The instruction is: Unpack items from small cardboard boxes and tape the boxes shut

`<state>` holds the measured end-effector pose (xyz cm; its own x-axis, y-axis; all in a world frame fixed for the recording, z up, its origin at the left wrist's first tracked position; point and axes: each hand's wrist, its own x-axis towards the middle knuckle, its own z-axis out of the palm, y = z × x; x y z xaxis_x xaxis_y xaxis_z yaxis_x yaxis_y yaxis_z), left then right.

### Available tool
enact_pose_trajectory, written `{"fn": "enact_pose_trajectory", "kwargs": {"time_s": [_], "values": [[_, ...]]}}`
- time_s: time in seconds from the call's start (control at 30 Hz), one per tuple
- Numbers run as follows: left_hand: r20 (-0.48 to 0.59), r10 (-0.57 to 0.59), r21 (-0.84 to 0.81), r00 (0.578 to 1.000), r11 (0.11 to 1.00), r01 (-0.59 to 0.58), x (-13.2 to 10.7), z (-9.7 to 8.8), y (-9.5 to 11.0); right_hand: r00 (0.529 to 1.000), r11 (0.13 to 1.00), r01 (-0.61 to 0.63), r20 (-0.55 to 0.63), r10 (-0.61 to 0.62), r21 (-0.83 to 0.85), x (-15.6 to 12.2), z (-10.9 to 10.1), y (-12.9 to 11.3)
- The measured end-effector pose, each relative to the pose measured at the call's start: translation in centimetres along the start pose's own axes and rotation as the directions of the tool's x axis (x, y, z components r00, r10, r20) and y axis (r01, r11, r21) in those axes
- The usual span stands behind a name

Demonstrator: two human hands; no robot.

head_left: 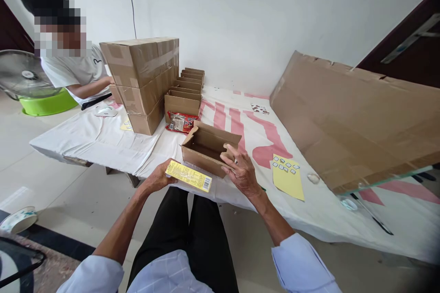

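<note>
A yellow printed box (pixel 189 176) with a barcode at one end is gripped at its left end by my left hand (pixel 160 178), just in front of the table edge. Behind it sits an open cardboard box (pixel 202 156), its inside dark and seemingly bare. My right hand (pixel 242 171) has its fingers curled round the right end of that carton. A red-and-clear plastic packet (pixel 182 122) lies just beyond the carton, against a row of other open cardboard boxes (pixel 183 102).
Taped cartons (pixel 140 82) are stacked at the left, beside a co-worker (pixel 75 68). A large cardboard sheet (pixel 357 119) leans at the right. On the cloth-covered table (pixel 323 206) lie a yellow sheet with stickers (pixel 288 177) and a dark thin tool (pixel 373 215).
</note>
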<state>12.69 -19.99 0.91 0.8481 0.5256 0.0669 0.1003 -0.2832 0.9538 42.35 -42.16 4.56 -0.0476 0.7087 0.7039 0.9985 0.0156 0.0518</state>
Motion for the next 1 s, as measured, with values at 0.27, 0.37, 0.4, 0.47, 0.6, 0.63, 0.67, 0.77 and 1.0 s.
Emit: {"fn": "enact_pose_trajectory", "kwargs": {"time_s": [0.27,0.37,0.4,0.47,0.6,0.63,0.67,0.77,1.0], "values": [[-0.047,0.011,0.054,0.999,0.999,-0.009,-0.9,0.3,-0.1,0.977,0.997,0.067,0.199,-0.073,0.035,-1.1,-1.6,-1.8],[-0.060,-0.014,0.051,0.998,0.999,0.017,-0.9,0.3,-0.5,0.973,0.990,-0.020,0.231,-0.013,0.138,-1.6,-1.7,-2.3],[-0.062,-0.015,0.052,0.998,0.998,0.018,-0.9,0.3,-0.7,0.973,0.988,-0.030,0.231,-0.006,0.154,-1.6,-1.7,-2.3],[-0.060,-0.008,0.059,0.998,0.998,0.012,-0.7,0.3,-0.9,0.976,0.988,-0.021,0.218,-0.014,0.156,-1.4,-1.5,-1.9],[-0.049,-0.026,0.068,0.998,0.997,0.029,0.2,0.4,-1.1,0.987,0.982,0.012,0.154,-0.041,0.187,0.4,-0.2,-0.1],[-0.048,-0.031,0.061,0.998,0.998,0.034,0.5,0.5,-1.1,0.989,0.980,0.017,0.140,-0.045,0.198,1.1,0.4,0.4],[-0.041,-0.031,0.051,0.999,0.998,0.034,0.9,0.7,-1.1,0.990,0.979,0.024,0.130,-0.051,0.201,2.0,1.2,0.8],[0.007,-0.010,0.018,1.000,1.000,0.010,2.3,1.4,-1.1,0.989,0.983,0.049,0.127,-0.073,0.177,5.2,3.9,1.8],[0.033,-0.024,0.009,0.999,1.000,0.024,3.6,2.2,-0.9,0.972,0.975,0.061,0.210,-0.107,0.214,13.1,10.9,1.0]]}}
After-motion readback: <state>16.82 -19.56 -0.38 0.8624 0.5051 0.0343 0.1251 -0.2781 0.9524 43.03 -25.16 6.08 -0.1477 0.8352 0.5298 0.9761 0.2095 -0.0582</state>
